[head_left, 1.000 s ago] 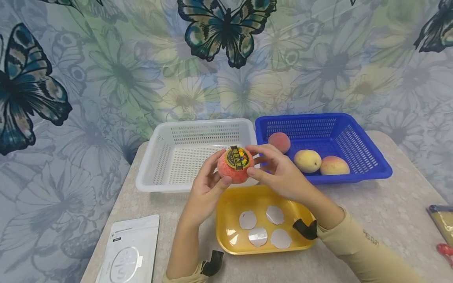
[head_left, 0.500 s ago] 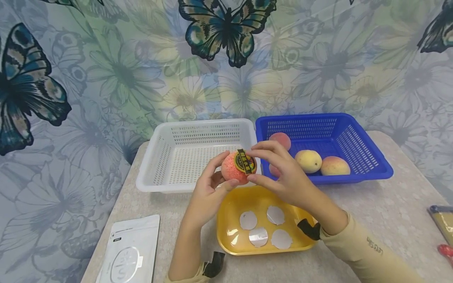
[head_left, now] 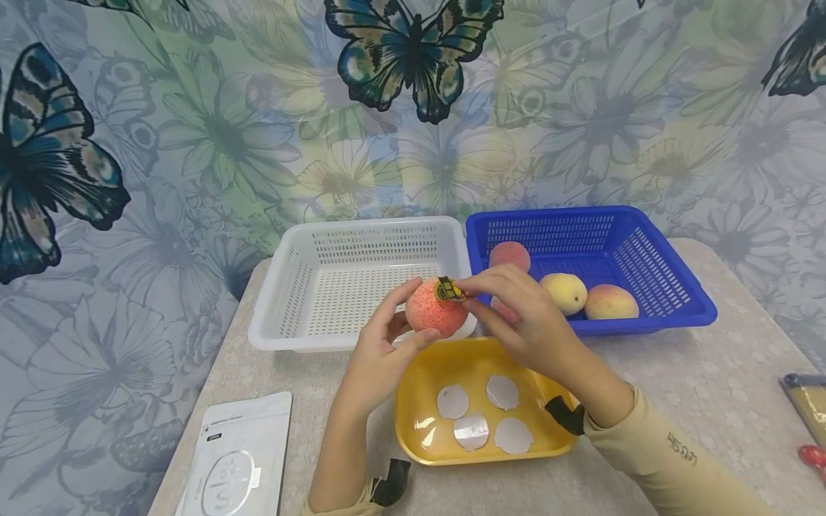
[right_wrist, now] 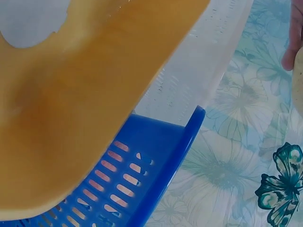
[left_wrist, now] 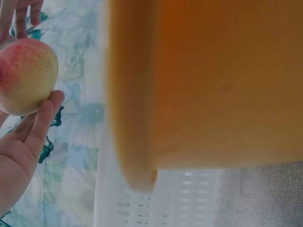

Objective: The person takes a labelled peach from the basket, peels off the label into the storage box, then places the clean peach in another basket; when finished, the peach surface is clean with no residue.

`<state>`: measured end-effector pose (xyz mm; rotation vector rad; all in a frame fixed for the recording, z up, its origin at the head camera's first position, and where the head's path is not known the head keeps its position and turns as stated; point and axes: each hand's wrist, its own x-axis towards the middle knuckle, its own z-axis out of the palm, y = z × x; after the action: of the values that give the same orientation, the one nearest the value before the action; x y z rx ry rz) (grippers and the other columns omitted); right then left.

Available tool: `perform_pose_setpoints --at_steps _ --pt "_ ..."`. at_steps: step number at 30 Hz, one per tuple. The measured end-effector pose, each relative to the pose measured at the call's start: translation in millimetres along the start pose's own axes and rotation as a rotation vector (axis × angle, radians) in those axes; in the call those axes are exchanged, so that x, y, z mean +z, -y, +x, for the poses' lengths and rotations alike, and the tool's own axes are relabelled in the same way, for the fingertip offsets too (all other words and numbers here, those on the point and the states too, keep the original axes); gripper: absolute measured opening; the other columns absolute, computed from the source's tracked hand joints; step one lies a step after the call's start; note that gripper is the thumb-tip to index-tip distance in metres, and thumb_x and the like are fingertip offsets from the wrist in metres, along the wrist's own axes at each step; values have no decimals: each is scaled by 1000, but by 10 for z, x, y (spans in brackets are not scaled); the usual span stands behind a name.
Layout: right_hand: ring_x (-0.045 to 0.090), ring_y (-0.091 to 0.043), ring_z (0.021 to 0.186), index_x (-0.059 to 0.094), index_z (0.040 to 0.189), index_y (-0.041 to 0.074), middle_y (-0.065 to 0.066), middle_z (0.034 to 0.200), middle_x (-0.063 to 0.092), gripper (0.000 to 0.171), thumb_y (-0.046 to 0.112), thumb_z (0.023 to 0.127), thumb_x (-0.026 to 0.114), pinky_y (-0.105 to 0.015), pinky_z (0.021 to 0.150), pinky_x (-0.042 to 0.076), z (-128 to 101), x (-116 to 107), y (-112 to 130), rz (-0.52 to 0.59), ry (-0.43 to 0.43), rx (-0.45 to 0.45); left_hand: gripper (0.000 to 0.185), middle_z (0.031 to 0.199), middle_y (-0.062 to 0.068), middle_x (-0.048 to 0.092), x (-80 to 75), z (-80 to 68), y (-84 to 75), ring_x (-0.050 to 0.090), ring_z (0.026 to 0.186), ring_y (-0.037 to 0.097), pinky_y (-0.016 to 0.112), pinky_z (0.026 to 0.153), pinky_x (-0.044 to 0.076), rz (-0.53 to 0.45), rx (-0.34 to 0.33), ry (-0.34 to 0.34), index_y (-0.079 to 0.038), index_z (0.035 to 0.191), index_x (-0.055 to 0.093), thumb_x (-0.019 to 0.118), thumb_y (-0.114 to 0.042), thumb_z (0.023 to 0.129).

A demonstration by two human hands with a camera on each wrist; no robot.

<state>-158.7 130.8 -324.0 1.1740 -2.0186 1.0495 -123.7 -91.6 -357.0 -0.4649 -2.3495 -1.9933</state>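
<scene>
In the head view my left hand (head_left: 371,358) holds a reddish peach (head_left: 431,315) from its left side, thumb below and fingers behind. My right hand (head_left: 529,326) pinches the right edge of a black and gold round sticker (head_left: 448,289) at the peach's upper right. The sticker looks tilted up, partly lifted from the skin. Below the hands stands a yellow tray (head_left: 413,441) with several whitish round pieces (head_left: 513,436) lying in it. The left wrist view shows the peach (left_wrist: 33,78) with its yellowish underside; the sticker is out of sight there.
Behind the hands, a white basket (head_left: 267,315) stands left of a blue basket (head_left: 684,308) holding several peaches (head_left: 611,302). A white pouch (head_left: 235,451) lies on the table at left. A red-handled item (head_left: 812,456) and a dark-edged packet (head_left: 806,405) are at the right edge.
The peach has turned and shifted slightly right in my left hand. The sticker went from lying flat facing the camera to tilted, its edge now pinched by my right fingers.
</scene>
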Motion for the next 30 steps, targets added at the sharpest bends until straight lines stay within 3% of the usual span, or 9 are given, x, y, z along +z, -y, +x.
perform_pose_setpoints --at_steps 3,9,11,13,17,24,30 --pt "63 -21 96 69 110 1 -10 103 71 19 7 92 69 -16 94 47 8 -21 -1 -6 4 -11 66 147 -8 49 5 0 -6 64 119 19 35 97 55 10 2 4 -30 148 44 74 -22 89" --pt "63 -18 95 70 108 4 -8 102 70 25 23 100 57 -12 92 48 8 -85 7 -18 22 22 65 151 -6 46 17 0 -16 63 120 19 47 100 53 13 12 18 -32 146 45 74 -21 89" --pt "63 -18 94 70 108 4 -7 101 70 22 20 100 58 -12 92 48 9 -104 6 -14 23 33 65 151 -6 46 20 0 -16 63 120 19 48 100 52 14 14 22 -34 146 45 74 -21 89" --pt "63 -17 93 70 108 4 -7 101 69 15 10 95 64 -11 90 48 7 -119 5 -15 18 41 65 150 -7 47 22 0 -17 63 120 18 47 101 52 19 16 26 -34 146 45 74 -21 89" --pt "61 -16 90 69 108 3 -7 99 69 31 -12 82 71 -13 83 48 1 -134 -10 -19 2 57 65 150 -6 47 26 1 -19 63 121 19 43 98 55 20 31 37 -32 146 45 74 -19 90" --pt "54 -13 80 69 110 2 -8 94 67 30 -13 84 67 -16 69 44 -11 -146 -5 -28 -32 126 66 148 -5 49 29 -9 -17 62 122 19 31 97 55 33 57 50 -25 147 45 74 -19 89" --pt "56 -11 81 68 111 3 -7 102 68 28 -11 87 65 -13 70 47 -2 -211 20 -10 -77 215 66 147 -6 50 31 -18 -21 62 122 18 31 97 55 43 45 48 -28 147 46 75 -21 88"
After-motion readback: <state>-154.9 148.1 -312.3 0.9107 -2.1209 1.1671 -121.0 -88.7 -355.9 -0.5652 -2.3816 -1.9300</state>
